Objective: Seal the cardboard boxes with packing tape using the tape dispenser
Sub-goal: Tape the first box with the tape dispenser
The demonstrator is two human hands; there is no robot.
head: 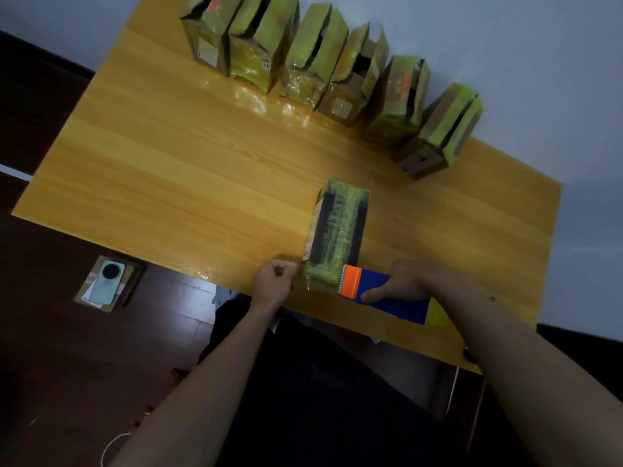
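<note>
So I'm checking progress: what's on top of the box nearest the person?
Yellowish tape runs along the top of the near box, over dark strips. The tape dispenser, in the right hand, sits at its near end. The box's contents can't be seen.

No writing can be read: the pale labels (208,52) and orange marks (405,83) on the row of boxes (256,42) are too blurred.

Your right hand (406,281) covers the middle of the dispenser (384,291), so you can't see its roll. The left hand (274,281) hides whatever its curled fingers pinch at the box (338,230). The top edge crops the two leftmost boxes in the far row (323,62). Their labels are too blurred to read.
</note>
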